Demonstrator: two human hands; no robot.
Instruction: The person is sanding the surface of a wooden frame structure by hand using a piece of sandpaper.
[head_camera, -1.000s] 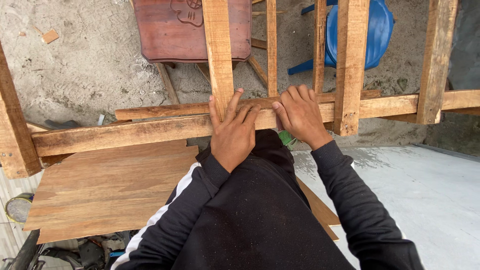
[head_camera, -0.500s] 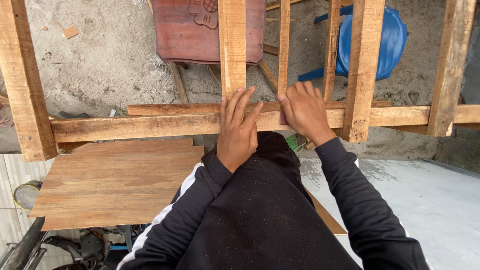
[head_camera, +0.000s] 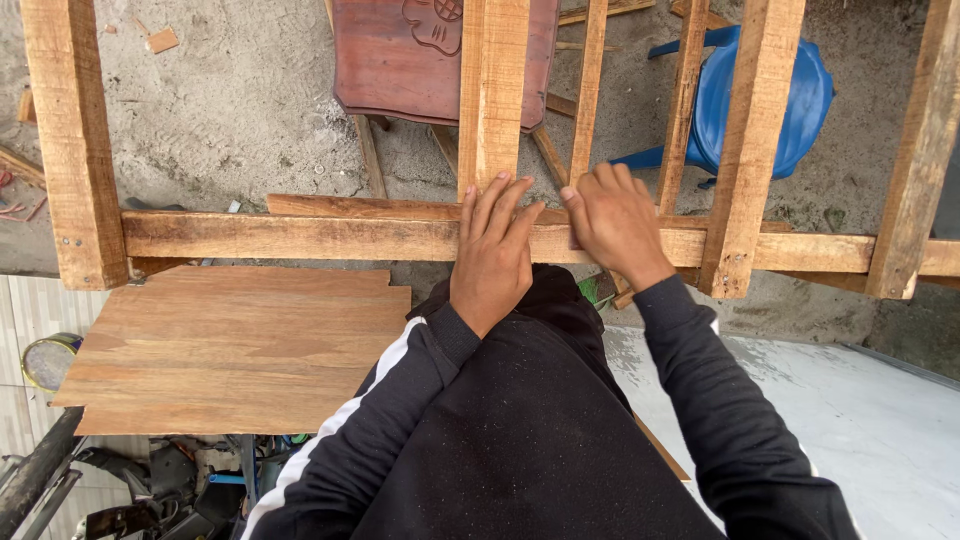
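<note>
We are looking down across a wooden frame (head_camera: 300, 238) that is filling most of the picture, its long horizontal rail running from left to right through the middle and several upright posts rising from it toward the top of the frame. Below the rail, at lower left, a flat plywood sheet (head_camera: 230, 345) is lying level, as though serving as a work surface. At the upper middle a reddish carved wooden panel (head_camera: 400, 60) is resting on the sandy ground, and at upper right a blue plastic chair (head_camera: 715, 95) is showing between the posts. A small tin can (head_camera: 45, 358) is sitting at the far left edge. In the centre, our left hand (head_camera: 492, 262) is lying flat with fingers spread narrowly, pressing on the rail just where the central post (head_camera: 492, 90) is meeting it, probably steadying the joint. Just beside it, our right hand (head_camera: 618, 222) is curling its fingers over the rail's far edge, gripping the wood itself. Neither hand is holding a tool; both are bearing on the rail.
</note>
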